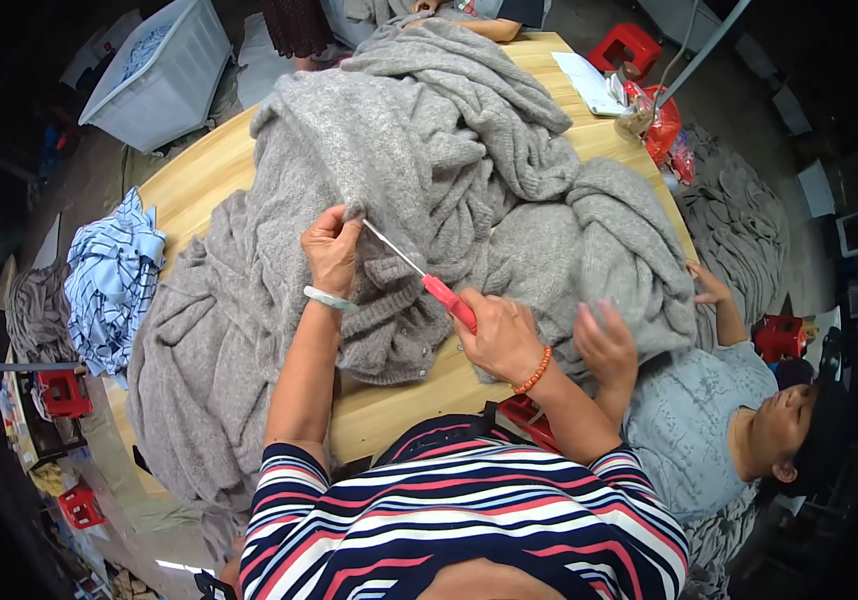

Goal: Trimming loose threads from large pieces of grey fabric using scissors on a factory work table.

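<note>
A grey knitted garment (299, 215) lies bunched in front of me on a pale wooden table. My left hand (332, 250) is closed, pinching a raised fold of this knit between thumb and fingers. In my right hand (502, 337) is a red-handled tool with a thin metal shaft (436, 287). The shaft slants up and left, and its end meets the knit at my left fingertips; the exact shape of the tip is hidden there. Under the shaft, the garment's ribbed edge (389, 370) hangs near the table's front.
More grey knits (539, 250) cover the table (194, 170). At its left side is a blue checked cloth pile (114, 275). A white bin (164, 70) stands behind left. On my right sits a co-worker (699, 420) with hands near the knits. Papers (589, 82) lie far right.
</note>
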Tool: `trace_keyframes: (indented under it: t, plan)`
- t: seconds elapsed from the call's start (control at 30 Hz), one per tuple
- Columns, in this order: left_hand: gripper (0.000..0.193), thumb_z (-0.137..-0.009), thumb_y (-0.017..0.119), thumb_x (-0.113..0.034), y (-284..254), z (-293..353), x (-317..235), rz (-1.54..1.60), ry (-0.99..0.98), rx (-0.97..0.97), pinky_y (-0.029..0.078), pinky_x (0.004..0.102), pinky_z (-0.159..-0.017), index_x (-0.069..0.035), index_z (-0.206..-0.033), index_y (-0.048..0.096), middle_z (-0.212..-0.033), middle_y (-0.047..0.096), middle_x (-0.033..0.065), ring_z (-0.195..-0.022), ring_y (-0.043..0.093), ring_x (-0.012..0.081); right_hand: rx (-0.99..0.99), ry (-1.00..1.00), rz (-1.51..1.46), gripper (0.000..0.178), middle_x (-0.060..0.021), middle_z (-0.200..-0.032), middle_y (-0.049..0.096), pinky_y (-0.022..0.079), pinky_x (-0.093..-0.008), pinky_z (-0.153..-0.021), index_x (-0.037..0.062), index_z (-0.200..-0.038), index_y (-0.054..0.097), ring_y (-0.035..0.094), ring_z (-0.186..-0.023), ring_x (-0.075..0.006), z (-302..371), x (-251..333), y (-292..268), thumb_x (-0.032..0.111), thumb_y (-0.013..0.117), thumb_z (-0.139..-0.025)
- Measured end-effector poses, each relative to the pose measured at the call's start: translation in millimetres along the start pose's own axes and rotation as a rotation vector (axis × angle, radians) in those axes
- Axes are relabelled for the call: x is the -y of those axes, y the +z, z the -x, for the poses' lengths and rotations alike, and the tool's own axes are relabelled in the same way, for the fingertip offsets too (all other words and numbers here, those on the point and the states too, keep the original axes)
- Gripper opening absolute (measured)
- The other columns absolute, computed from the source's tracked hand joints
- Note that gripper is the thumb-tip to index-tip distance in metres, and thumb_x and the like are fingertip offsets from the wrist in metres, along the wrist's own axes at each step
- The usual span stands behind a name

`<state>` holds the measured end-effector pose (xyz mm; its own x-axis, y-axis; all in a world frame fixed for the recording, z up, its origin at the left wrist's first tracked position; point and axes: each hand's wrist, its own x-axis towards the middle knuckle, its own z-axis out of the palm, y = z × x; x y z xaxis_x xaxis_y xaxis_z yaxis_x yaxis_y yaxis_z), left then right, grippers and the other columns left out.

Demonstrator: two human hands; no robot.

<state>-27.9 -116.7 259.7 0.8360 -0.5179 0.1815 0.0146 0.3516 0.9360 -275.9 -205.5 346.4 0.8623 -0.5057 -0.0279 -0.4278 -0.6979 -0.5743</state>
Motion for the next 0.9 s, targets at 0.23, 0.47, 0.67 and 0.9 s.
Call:
trace_keyframes:
  t: [0.23,0.47,0.67,0.9]
  plan:
    - [0.012,-0.088,0.068,0.001,-9.2,-2.0,2.1,0.000,-0.060,-0.013,0.048,0.0201,-0.072,0.001,-0.099,0.070,-0.090,0.069,0.0002,-0.078,0.060,0.0057,0.096,-0.032,-0.003,0.020,-0.0196,-0.073,0.065,0.050,-0.0517,-0.065,0.0094,-0.099,0.059,0.064,-0.070,-0.0417,1.9,0.7,-4.8,0.024,0.064,-0.086]
    - [0.006,-0.093,0.067,-0.012,-3.7,6.3,3.2,0.296,-0.283,-0.075,0.046,0.0225,-0.071,-0.007,-0.093,0.064,-0.088,0.067,-0.0007,-0.076,0.059,0.0064,0.038,0.008,0.013,0.022,-0.0198,-0.077,0.064,0.050,-0.0509,-0.067,0.0079,-0.101,0.059,0.064,-0.074,-0.0410,18.8,-13.5,-1.2,0.024,0.064,-0.087]
    - [0.014,-0.093,0.066,-0.011,3.7,43.6,25.9,0.212,-0.313,0.011,0.050,0.0269,-0.079,-0.005,-0.105,0.064,-0.099,0.069,0.0027,-0.089,0.063,0.0116,-0.065,-0.019,-0.040,0.017,-0.0180,-0.074,0.063,0.050,-0.0485,-0.067,0.0083,-0.097,0.061,0.063,-0.072,-0.0388,46.8,-21.9,12.3,0.021,0.063,-0.087]
    - [0.021,-0.093,0.065,-0.012,0.0,56.4,5.1,0.273,-0.459,-0.144,0.054,0.0286,-0.076,-0.002,-0.111,0.061,-0.098,0.068,0.0057,-0.086,0.065,0.0141,0.089,0.067,0.026,0.017,-0.0181,-0.078,0.063,0.050,-0.0501,-0.067,0.0100,-0.098,0.061,0.063,-0.075,-0.0409,77.3,-14.4,8.5,0.025,0.062,-0.089]
